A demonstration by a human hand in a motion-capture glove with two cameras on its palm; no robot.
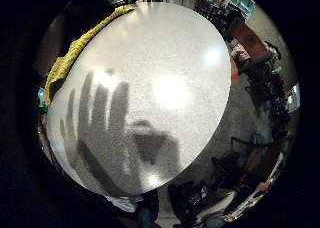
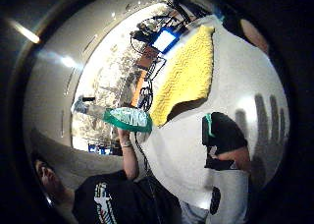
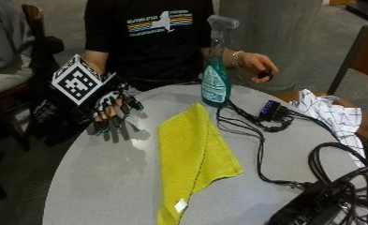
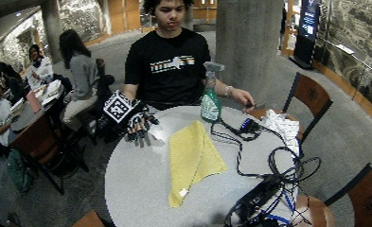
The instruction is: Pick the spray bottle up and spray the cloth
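Note:
A green spray bottle (image 3: 216, 70) with a clear trigger head stands upright on the round grey table (image 3: 108, 178), near the person's side. A yellow cloth (image 3: 193, 159) lies folded lengthwise in the middle of the table, just in front of the bottle. My gloved right hand (image 3: 112, 105) hovers over the table's left part, fingers spread and pointing down, holding nothing, well left of the bottle (image 4: 210, 97) and the cloth (image 4: 191, 158). Its shadow (image 1: 107, 133) falls on the tabletop. The thumb side palm view shows the bottle (image 2: 125, 117) and the cloth (image 2: 184, 76).
Black cables (image 3: 258, 136) run from a small device (image 3: 271, 110) right of the bottle to gear at the table's right front edge. A white patterned cloth (image 3: 330, 117) hangs at the right rim. The person's bare hand (image 3: 255, 63) holds a small dark object behind the bottle. Chairs stand around.

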